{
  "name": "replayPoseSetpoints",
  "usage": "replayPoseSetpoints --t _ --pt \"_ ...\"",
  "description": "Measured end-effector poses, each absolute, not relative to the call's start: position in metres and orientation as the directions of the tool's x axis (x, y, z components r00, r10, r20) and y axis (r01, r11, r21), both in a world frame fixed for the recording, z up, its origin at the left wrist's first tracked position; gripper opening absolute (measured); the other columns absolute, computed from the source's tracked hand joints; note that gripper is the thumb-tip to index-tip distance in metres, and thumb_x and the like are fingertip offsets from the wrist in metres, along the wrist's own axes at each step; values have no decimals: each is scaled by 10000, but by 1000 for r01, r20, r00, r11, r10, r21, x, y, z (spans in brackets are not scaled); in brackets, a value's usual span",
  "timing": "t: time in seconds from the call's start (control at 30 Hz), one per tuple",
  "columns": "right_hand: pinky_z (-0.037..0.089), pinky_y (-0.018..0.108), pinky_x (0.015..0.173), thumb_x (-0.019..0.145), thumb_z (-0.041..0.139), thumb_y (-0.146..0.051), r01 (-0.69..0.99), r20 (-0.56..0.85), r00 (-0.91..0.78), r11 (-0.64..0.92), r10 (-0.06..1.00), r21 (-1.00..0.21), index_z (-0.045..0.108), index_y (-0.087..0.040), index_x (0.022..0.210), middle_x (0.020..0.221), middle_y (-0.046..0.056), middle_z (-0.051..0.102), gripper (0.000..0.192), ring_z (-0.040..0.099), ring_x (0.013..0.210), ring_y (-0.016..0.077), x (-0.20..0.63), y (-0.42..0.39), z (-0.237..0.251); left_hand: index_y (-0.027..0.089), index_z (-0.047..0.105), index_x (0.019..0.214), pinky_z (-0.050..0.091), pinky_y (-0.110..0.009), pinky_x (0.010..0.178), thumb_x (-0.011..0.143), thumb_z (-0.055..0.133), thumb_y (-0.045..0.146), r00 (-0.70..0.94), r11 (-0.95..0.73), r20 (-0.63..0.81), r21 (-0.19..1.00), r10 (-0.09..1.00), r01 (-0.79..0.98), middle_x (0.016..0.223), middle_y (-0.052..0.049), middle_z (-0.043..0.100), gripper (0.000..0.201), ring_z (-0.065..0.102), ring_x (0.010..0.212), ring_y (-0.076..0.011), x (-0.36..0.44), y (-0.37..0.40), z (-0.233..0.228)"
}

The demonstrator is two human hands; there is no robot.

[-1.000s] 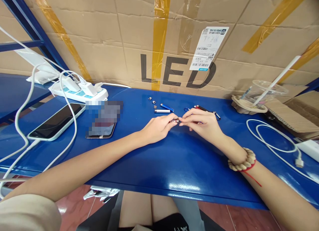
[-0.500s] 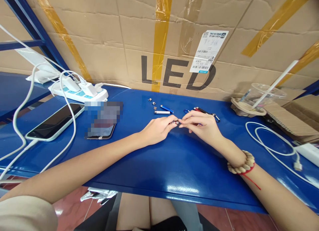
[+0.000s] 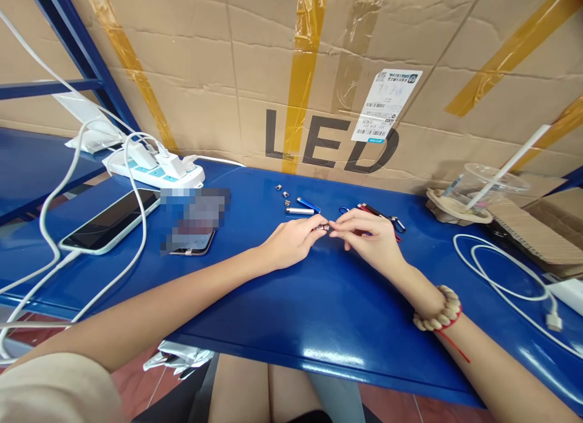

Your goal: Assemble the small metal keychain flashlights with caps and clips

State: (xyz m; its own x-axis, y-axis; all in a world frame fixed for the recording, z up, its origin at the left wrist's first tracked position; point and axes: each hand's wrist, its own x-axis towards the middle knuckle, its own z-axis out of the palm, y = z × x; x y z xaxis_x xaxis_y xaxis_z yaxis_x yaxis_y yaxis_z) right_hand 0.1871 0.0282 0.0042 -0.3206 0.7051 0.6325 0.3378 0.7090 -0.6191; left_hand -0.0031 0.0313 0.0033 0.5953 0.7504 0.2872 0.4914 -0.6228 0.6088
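My left hand (image 3: 291, 244) is closed around a small shiny piece (image 3: 323, 227), reddish and silver, whose end sticks out past the fingertips. My right hand (image 3: 371, 233) pinches at that end, thumb and forefinger together on something tiny and dark. The fingers hide most of both, so their kind is unclear. Just beyond my left hand lie a silver tube (image 3: 299, 211) and a blue tube (image 3: 309, 205), with a few small metal bits (image 3: 285, 194) behind them. Red and black slim tubes (image 3: 370, 209) with metal clips lie partly hidden behind my right hand.
Left on the blue table stand a white-edged phone (image 3: 109, 222), a second, blurred phone (image 3: 195, 228) and a power strip (image 3: 155, 171) with cables. To the right are a plastic cup (image 3: 496, 183) in a cardboard holder and a coiled white cable (image 3: 501, 277). A large carton (image 3: 255, 64) rises behind.
The view has shifted slightly, so the whole scene sits a little lower and further right. Both hands stay together at the small piece, with the right fingertips still pinched at its end.
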Motion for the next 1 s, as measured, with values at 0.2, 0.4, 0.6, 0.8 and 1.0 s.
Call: replayPoseSetpoints --t 0.2,0.4,0.6,0.8,1.0 --pt "484 219 416 807 630 -304 374 607 -371 711 703 -595 722 -188 781 806 43 648 150 524 430 60 191 28 3 194 515 974 400 -221 649 948 310 284 609 -622 274 618 744 481 690 27 539 225 522 644 -117 -4 34 2" --pt "485 229 496 849 577 -292 460 649 -401 755 646 -468 710 -192 801 835 51 661 173 551 512 84 194 27 3 195 513 926 405 -224 684 947 302 286 615 -629 269 599 741 495 749 14 551 231 530 697 -121 -2 35 4" --pt "474 231 484 853 570 -303 441 651 -392 754 650 -487 714 -203 806 831 45 655 182 531 486 78 194 27 2 212 533 1041 428 -241 730 949 294 305 616 -624 242 570 749 535 834 -7 600 272 566 777 -141 -2 33 9" --pt "476 214 478 849 580 -259 431 670 -393 770 629 -470 709 -216 809 824 31 652 142 524 475 67 194 25 2 216 537 1078 433 -230 796 959 300 295 630 -656 283 564 724 501 1009 -18 630 277 586 903 -139 -3 32 8" --pt "483 221 475 822 616 -237 442 671 -379 762 637 -474 700 -205 816 836 29 652 90 526 460 65 193 26 0 218 532 1111 440 -227 810 959 316 284 623 -657 299 577 723 485 1057 -16 639 273 597 945 -139 -4 32 5"
